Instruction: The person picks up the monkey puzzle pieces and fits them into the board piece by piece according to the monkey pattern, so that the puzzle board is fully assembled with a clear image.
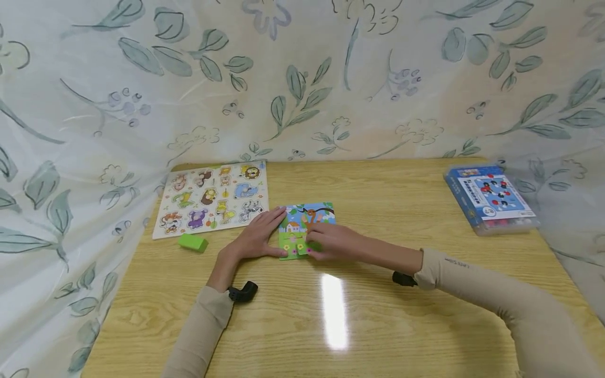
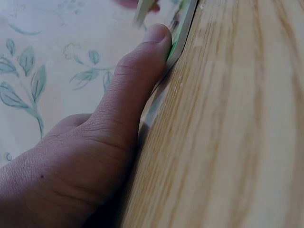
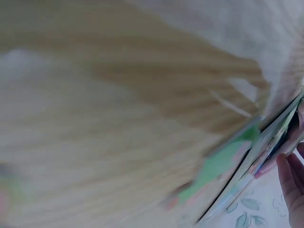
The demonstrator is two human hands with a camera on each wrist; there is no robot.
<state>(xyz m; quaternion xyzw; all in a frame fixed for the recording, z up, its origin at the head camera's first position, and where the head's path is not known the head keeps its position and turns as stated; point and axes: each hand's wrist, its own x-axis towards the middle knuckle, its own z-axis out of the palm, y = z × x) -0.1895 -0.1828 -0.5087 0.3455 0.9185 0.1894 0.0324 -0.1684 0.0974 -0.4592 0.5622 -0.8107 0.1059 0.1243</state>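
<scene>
A small square picture puzzle lies on the table, showing a house, a tree and green grass with flowers. My left hand rests along its left side with fingers extended, the thumb touching the lower left corner. Over the puzzle's right half, my right hand pinches a thin green puzzle piece. In the left wrist view this piece stands tilted above the puzzle, seen edge-on. The right hand's fingers cover part of the picture. Fingers show at the right edge of the blurred right wrist view.
A larger animal puzzle board lies at the back left, with a bright green block in front of it. At the back right is a blue box with a molecule picture. Floral cloth hangs behind the wooden table.
</scene>
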